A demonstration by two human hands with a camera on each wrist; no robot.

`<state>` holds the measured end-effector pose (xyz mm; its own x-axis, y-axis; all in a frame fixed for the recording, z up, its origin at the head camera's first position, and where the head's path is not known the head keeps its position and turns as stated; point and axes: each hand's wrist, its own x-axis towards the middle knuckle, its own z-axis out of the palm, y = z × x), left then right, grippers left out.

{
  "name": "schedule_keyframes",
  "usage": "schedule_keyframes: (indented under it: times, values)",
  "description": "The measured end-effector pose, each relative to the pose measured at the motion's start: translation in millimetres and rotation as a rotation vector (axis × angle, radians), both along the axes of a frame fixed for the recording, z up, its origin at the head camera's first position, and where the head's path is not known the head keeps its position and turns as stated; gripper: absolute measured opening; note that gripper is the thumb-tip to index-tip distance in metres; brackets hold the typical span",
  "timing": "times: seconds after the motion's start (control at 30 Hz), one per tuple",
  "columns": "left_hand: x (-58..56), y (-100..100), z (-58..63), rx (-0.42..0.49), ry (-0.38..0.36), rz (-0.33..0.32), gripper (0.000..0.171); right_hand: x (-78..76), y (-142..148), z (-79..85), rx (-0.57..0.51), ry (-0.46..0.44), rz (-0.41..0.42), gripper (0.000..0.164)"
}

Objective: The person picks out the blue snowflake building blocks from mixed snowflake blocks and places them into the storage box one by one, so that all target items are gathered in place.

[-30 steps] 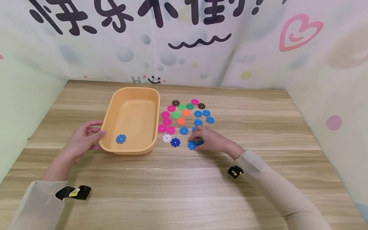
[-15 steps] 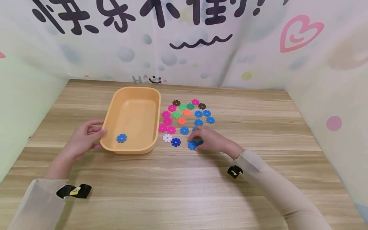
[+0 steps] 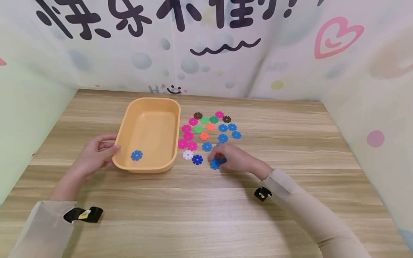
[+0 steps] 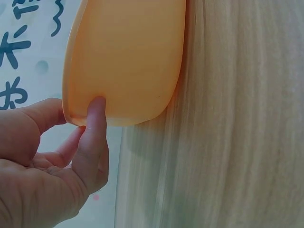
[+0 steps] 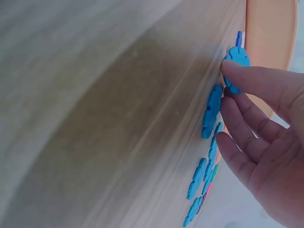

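My left hand (image 3: 91,156) grips the near-left rim of an orange plastic tray (image 3: 151,132), thumb on the inner side. One blue notched disc (image 3: 136,155) lies inside the tray. Between thumb and fingers, my right hand (image 3: 237,157) pinches a blue snowflake disc (image 3: 215,164), which stands tilted up. The right wrist view shows the thumb pressed on this pinched disc (image 5: 239,57), while a second blue disc (image 5: 212,111) lies close beside the fingers. A dark blue disc (image 3: 197,159) and a white disc (image 3: 188,154) lie left of the right hand.
Right of the tray, several loose discs are spread on the wooden table (image 3: 206,215): pink (image 3: 188,136), green (image 3: 198,129), orange (image 3: 204,135), brown (image 3: 227,119) and blue (image 3: 223,138). A printed cloth (image 3: 209,71) hangs behind the table.
The right fingers have drawn together on the blue disc, and it has tipped up from lying flat. The left hand and the tray stay in place.
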<state>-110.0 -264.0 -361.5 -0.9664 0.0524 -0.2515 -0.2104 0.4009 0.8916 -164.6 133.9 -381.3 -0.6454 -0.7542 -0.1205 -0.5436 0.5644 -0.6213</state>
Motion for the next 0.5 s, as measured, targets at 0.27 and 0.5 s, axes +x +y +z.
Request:
schedule_keyframes:
  times: [0.27,0.5]
  values:
    - [0.6,-0.3,0.4,0.002,-0.004,-0.001,0.06,-1.6,2.6,2.9,-0.008,0.007,0.007,0.025]
    - [1.1,0.1,1.9,0.008,0.001,-0.003,0.06,-5.7,1.6,6.4,-0.014,0.085,0.041,0.021]
